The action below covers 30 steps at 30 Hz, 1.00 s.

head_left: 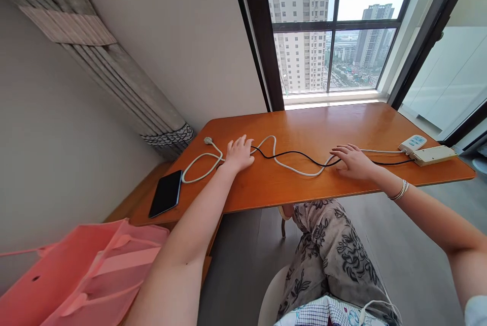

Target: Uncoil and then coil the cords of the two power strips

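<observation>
My left hand [239, 153] rests palm down on the orange wooden table [304, 123], fingers stretched over a white cable [292, 168] and a black cable [292, 153] that cross there. My right hand [352, 160] lies flat farther right, fingers extended onto the same two cables. The white cable loops left and ends in a plug [207, 140]. Both cables run right to two power strips [428, 150] near the table's right edge. Neither hand visibly grips anything.
A dark phone [166, 193] lies face up at the table's near left corner. A pink bag [79, 275] sits at lower left. A tied grey curtain [125, 82] hangs along the left wall. A window [331, 31] stands beyond the table. My knees are under the table's front edge.
</observation>
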Available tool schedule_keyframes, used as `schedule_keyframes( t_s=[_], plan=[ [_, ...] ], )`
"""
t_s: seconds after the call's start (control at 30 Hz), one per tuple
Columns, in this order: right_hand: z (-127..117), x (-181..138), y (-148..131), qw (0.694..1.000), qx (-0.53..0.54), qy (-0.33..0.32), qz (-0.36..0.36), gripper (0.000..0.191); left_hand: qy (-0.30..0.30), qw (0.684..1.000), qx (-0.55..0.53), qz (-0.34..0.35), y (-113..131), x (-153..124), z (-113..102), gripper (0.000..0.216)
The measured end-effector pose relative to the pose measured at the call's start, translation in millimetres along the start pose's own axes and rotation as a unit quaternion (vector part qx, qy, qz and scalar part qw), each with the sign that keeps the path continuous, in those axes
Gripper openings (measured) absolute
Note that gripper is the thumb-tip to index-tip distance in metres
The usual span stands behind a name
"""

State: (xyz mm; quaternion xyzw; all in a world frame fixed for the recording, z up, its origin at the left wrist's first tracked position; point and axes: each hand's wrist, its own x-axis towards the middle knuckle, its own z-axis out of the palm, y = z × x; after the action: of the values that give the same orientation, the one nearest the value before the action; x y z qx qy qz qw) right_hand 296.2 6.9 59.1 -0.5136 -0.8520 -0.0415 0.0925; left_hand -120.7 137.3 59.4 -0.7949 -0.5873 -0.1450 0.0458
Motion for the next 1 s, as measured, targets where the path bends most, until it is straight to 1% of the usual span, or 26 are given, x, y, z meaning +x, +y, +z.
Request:
schedule_keyframes(
  t_s=[0.07,0.1,0.2,0.23,0.27,0.33,0.4,0.47,0.53,0.6,0.67,0.73,0.83,0.87,0.93,1.0],
  plan=[
    [4,12,-16,0.999,-0.02,-0.044,-0.014,0.063,0.008,0.998,0.04,0.038,10,-2,3,0.068],
    [6,18,-21,0.997,-0.03,-0.064,-0.015,0.063,0.004,0.996,0.05,0.073,17,-3,5,0.07],
    [11,36,-29,0.993,-0.057,-0.102,-0.005,0.055,-0.033,0.977,0.066,0.198,39,-6,10,0.074],
    [12,42,-31,0.992,-0.064,-0.111,-0.003,0.051,-0.045,0.97,0.069,0.228,46,-6,12,0.073],
    [13,47,-32,0.99,-0.069,-0.12,-0.001,0.047,-0.056,0.965,0.071,0.247,52,-5,14,0.071],
    [12,55,-34,0.987,-0.077,-0.144,0.001,0.041,-0.07,0.96,0.07,0.261,60,-1,19,0.063],
    [9,60,-37,0.982,-0.079,-0.171,0.0,0.041,-0.08,0.959,0.061,0.266,63,3,23,0.051],
    [5,61,-38,0.978,-0.075,-0.194,-0.003,0.04,-0.079,0.957,0.048,0.275,61,6,24,0.038],
    [-2,59,-38,0.975,-0.063,-0.211,-0.008,0.035,-0.067,0.958,0.026,0.278,55,7,23,0.028],
    [-11,57,-34,0.977,-0.035,-0.212,-0.012,0.027,-0.042,0.964,-0.015,0.264,49,8,19,0.023],
    [-23,55,-28,0.983,0.011,-0.181,-0.006,0.023,-0.007,0.969,-0.076,0.236,45,9,14,0.023],
    [-39,53,-23,0.987,0.076,-0.14,0.017,0.022,0.028,0.969,-0.15,0.196,47,11,6,0.025],
    [-65,53,-19,0.978,0.179,-0.093,0.051,0.014,0.062,0.955,-0.257,0.136,59,14,-6,0.03],
    [-74,53,-18,0.975,0.201,-0.08,0.057,0.015,0.068,0.947,-0.288,0.125,65,14,-10,0.03],
    [-88,55,-18,0.97,0.227,-0.05,0.073,0.024,0.071,0.929,-0.343,0.119,77,13,-16,0.031],
    [-101,59,-17,0.961,0.257,-0.01,0.106,0.031,0.072,0.911,-0.389,0.117,88,11,-20,0.033]
  ],
)
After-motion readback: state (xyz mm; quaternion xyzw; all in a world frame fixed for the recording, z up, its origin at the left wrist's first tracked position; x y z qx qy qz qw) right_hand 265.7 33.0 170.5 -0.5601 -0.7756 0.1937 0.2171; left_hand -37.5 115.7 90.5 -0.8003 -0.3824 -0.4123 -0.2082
